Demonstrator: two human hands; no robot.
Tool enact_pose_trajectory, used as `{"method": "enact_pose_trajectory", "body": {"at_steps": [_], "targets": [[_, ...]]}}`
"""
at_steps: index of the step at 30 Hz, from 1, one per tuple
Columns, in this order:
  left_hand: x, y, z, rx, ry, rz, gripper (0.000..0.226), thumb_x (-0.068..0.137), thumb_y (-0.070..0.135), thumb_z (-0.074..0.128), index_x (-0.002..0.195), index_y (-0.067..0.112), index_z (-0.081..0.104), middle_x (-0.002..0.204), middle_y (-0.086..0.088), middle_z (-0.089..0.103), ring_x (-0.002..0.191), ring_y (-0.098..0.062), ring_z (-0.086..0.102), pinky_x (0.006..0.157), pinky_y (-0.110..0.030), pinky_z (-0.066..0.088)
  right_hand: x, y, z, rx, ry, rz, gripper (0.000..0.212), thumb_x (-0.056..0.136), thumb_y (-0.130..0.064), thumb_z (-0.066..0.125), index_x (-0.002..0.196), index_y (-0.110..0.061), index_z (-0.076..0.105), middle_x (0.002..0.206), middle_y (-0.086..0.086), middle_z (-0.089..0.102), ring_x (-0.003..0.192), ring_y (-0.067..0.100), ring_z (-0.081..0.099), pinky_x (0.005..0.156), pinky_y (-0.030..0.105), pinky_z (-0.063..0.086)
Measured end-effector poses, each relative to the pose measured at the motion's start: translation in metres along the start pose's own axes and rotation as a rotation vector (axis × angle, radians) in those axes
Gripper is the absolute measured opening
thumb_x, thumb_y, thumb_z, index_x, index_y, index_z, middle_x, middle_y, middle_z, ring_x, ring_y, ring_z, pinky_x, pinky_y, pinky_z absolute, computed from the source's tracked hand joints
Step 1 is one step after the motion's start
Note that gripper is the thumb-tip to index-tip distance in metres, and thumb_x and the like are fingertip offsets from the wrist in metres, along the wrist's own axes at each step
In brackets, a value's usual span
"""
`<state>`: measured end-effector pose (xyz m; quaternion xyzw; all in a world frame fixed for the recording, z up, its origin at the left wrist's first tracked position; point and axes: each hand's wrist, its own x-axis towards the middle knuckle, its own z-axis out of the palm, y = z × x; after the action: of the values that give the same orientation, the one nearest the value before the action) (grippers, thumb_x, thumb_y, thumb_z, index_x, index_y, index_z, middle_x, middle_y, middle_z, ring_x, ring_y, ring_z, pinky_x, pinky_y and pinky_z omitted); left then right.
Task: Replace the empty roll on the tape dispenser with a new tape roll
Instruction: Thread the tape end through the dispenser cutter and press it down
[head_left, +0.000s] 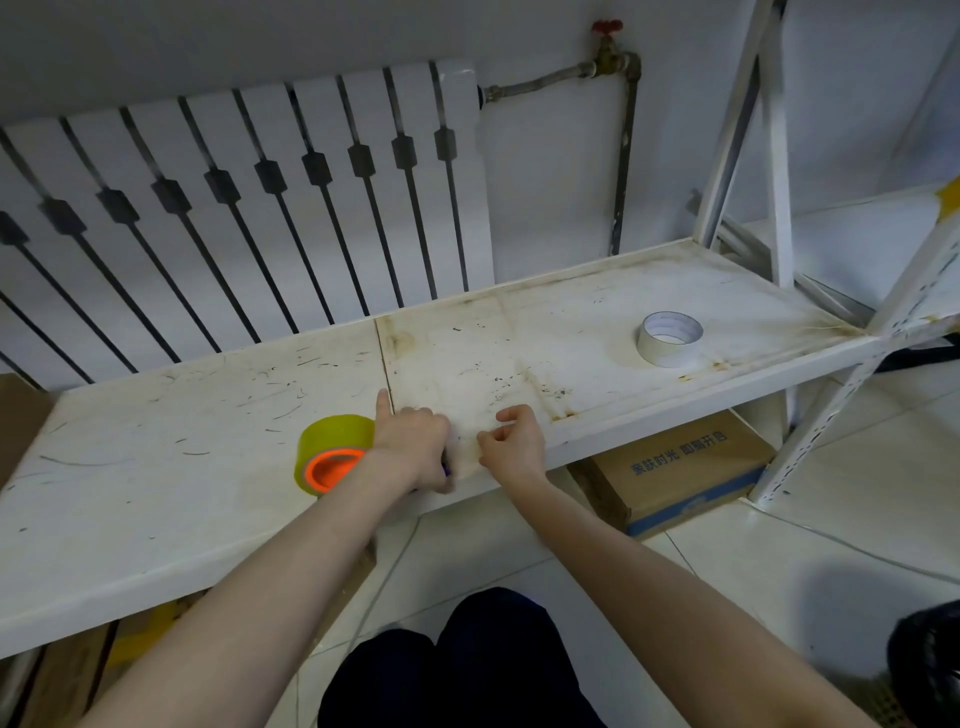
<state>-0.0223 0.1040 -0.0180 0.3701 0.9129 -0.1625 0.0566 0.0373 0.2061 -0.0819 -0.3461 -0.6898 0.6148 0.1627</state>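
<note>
Showing both hands at the near edge of a white shelf (156, 467). Left hand (415, 447), forefinger extended, closes on a small, mostly hidden object with a purple edge, possibly the dispenser. Right hand (511, 441), just beside it, pinches its fingertips narrowly; what it holds cannot be told. Touching the left wrist's outer side lies a yellow tape roll (332, 452) with an orange core. Far beyond the right hand stands a white roll (670, 338). Judged stage: loading unfinished.
</note>
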Motion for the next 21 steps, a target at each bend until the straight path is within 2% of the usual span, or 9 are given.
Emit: {"method": "enact_pose_trajectory", "body": {"at_steps": [3,5,7,10,13,16,18,21], "targets": [[0.003,-0.001,-0.003,-0.073,0.031,0.012,0.044,0.063,0.050,0.073,0.093,0.021,0.061,0.105,-0.002,0.061,0.106,-0.023,0.058,0.114,-0.056,0.010,-0.002,-0.004,-0.009,0.045,0.002,0.021,0.026,0.085,-0.008,0.059,0.106,-0.015,0.045,0.078,0.000,0.054,0.077,0.022,0.066,0.081,0.038,0.057],[-0.002,-0.004,-0.009,-0.169,0.109,0.012,0.044,0.061,0.051,0.072,0.092,0.022,0.060,0.101,0.001,0.060,0.103,-0.021,0.059,0.113,-0.054,0.013,-0.006,-0.011,-0.019,0.148,-0.008,0.023,0.027,0.085,-0.004,0.061,0.105,-0.014,0.045,0.077,0.001,0.052,0.066,0.014,0.060,0.071,0.030,0.058],[-0.011,-0.008,-0.015,-0.257,0.166,0.000,0.051,0.060,0.053,0.072,0.099,0.023,0.058,0.104,0.003,0.059,0.104,-0.020,0.058,0.113,-0.052,0.016,-0.012,-0.021,-0.029,0.244,-0.026,-0.026,0.030,0.083,0.000,0.062,0.105,-0.012,0.046,0.076,0.004,0.053,0.067,0.014,0.058,0.063,0.023,0.057],[-0.028,-0.012,-0.021,-0.382,0.240,-0.014,0.062,0.061,0.052,0.073,0.112,0.025,0.053,0.113,0.005,0.058,0.109,-0.019,0.056,0.113,-0.050,0.020,-0.025,-0.043,-0.042,0.332,-0.068,-0.123,0.033,0.082,0.002,0.064,0.107,-0.010,0.047,0.073,0.004,0.056,0.069,0.013,0.060,0.059,0.019,0.057],[-0.046,-0.012,-0.027,-0.540,0.370,-0.024,0.063,0.059,0.049,0.076,0.112,0.026,0.051,0.113,0.007,0.058,0.099,-0.015,0.053,0.106,-0.047,0.035,-0.041,-0.065,-0.053,0.354,-0.100,-0.222,0.035,0.081,0.001,0.065,0.109,-0.009,0.047,0.071,0.004,0.057,0.068,0.014,0.061,0.061,0.022,0.057],[-0.062,-0.009,-0.032,-0.758,0.467,-0.028,0.064,0.056,0.044,0.082,0.108,0.027,0.050,0.108,0.008,0.057,0.094,-0.013,0.052,0.086,-0.035,0.049,-0.056,-0.084,-0.061,0.340,-0.131,-0.294,0.036,0.080,0.000,0.066,0.109,-0.010,0.047,0.069,0.004,0.059,0.065,0.012,0.061,0.060,0.021,0.057],[-0.071,-0.007,-0.034,-0.893,0.478,-0.029,0.064,0.054,0.039,0.085,0.106,0.026,0.051,0.107,0.008,0.057,0.097,-0.013,0.053,0.079,-0.030,0.049,-0.064,-0.095,-0.064,0.302,-0.155,-0.316,0.039,0.080,-0.002,0.068,0.112,-0.010,0.047,0.072,0.004,0.060,0.064,0.012,0.063,0.061,0.022,0.058],[-0.080,-0.003,-0.036,-1.051,0.487,-0.022,0.065,0.054,0.034,0.088,0.106,0.026,0.051,0.110,0.007,0.057,0.102,-0.016,0.054,0.081,-0.029,0.050,-0.074,-0.106,-0.067,0.257,-0.170,-0.302,0.041,0.080,-0.005,0.070,0.113,-0.012,0.046,0.074,0.004,0.062,0.064,0.013,0.064,0.071,0.030,0.059]]}}
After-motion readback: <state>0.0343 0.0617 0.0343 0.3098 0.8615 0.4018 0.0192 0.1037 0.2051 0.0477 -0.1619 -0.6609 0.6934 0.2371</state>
